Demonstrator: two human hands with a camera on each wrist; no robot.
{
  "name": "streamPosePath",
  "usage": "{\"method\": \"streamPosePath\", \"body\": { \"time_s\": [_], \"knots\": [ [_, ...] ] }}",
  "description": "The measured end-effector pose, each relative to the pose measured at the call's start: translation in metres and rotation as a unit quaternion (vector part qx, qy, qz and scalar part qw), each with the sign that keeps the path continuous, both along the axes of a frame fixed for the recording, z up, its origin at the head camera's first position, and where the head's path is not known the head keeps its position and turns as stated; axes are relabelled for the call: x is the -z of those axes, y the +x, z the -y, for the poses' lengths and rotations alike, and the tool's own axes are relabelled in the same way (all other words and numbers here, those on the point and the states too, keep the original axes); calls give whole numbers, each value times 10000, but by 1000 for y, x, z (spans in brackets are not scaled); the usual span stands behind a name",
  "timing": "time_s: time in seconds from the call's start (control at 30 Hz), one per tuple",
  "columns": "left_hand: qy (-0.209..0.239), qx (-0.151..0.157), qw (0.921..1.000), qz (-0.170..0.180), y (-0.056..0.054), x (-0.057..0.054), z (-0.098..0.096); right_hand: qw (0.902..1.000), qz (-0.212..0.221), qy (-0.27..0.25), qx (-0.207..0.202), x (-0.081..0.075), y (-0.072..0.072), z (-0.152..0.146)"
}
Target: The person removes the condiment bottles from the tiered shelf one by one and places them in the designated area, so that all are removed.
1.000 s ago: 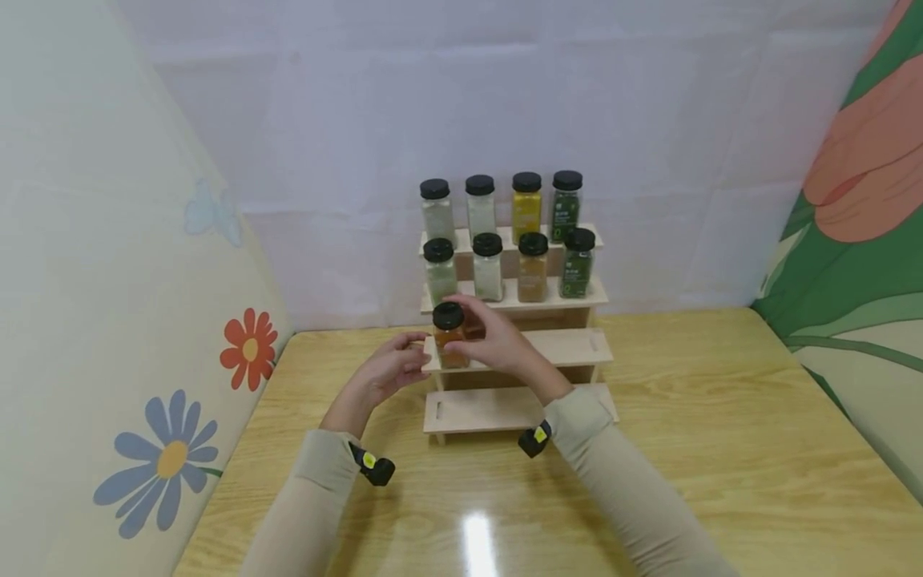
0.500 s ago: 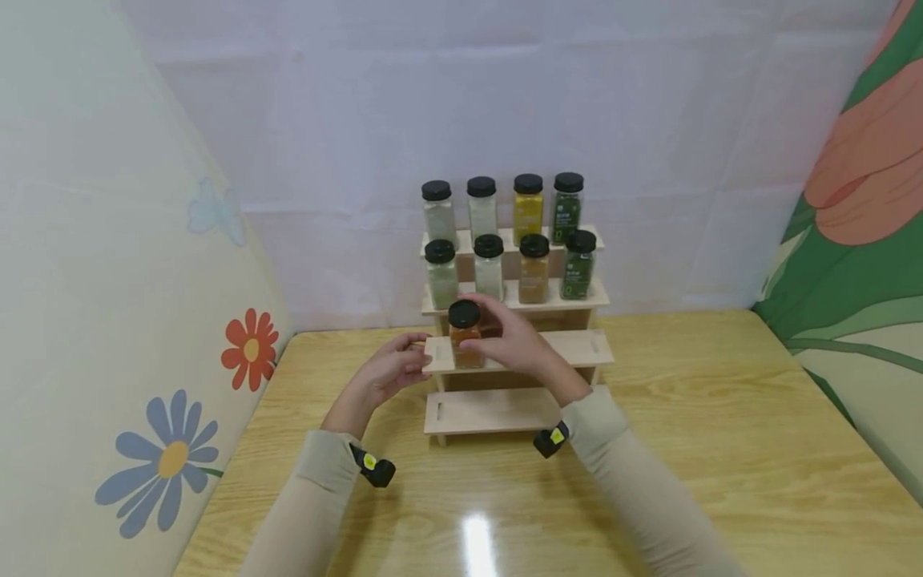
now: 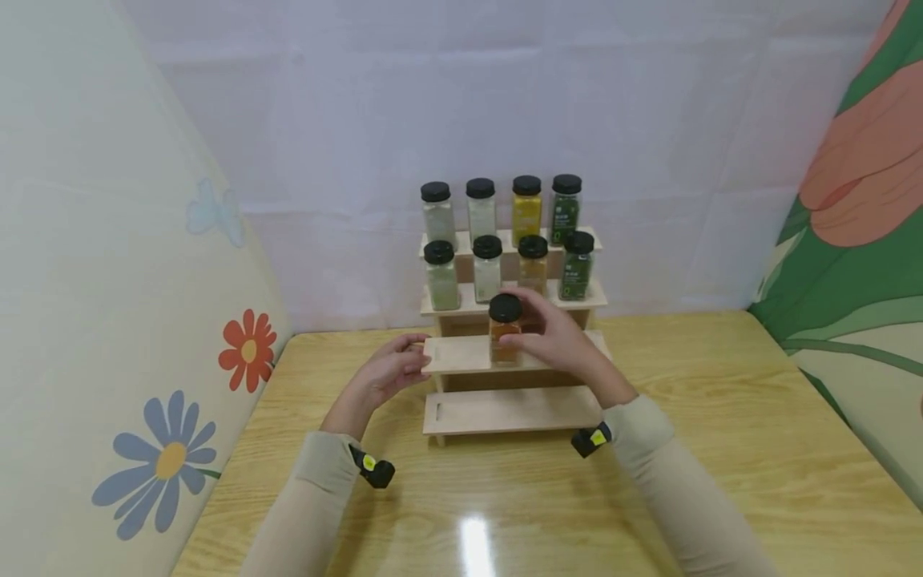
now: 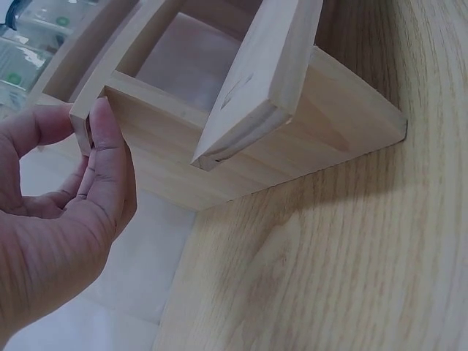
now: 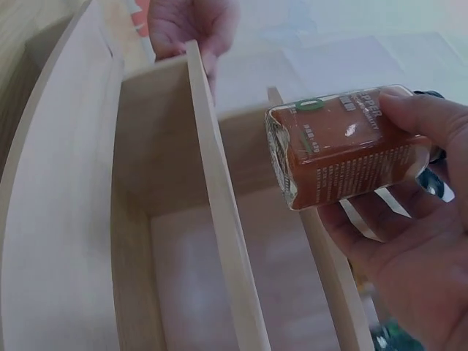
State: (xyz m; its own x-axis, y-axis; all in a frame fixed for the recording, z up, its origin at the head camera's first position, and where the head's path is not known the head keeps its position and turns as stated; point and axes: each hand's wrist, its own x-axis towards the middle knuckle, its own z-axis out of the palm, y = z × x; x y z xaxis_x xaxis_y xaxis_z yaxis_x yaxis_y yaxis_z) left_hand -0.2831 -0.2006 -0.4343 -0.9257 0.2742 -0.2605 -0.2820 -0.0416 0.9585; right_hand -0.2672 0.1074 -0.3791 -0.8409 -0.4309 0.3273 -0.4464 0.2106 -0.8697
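Plainly, my right hand (image 3: 557, 343) is clamped on a squarish clear-glass jar of orange-red powder (image 5: 340, 142) with a round black lid (image 3: 505, 307), thumb on one side and fingers on the other. From that palm the jar lies to the left, its long axis upright and square to the pale flat wooden plank (image 3: 456, 353) under my grip, the second tier up of a stepped wooden rack (image 3: 479, 410). My right wrist view shows a gap between jar base and plank, so I judge it is held just above. My left hand (image 3: 392, 367) pinches the plank's left end, apart from the jar; my right is the nearer. Beyond my right fingers, one tier up, stands a black-lidded glass jar of brown powder (image 3: 532, 271). Below both hands is the yellowish wood-grain bench (image 3: 721, 417).
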Motion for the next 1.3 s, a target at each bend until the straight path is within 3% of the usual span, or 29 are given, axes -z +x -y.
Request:
{"method": "streamPosePath", "body": {
  "time_s": [0.87,1.3],
  "knots": [
    [25,82,9999,-57,0,2,2,9986,166,-11,503,5,21,-131],
    [46,30,10000,-28,1,2,2,9979,156,-79,627,22,14,-169]
  ]
}}
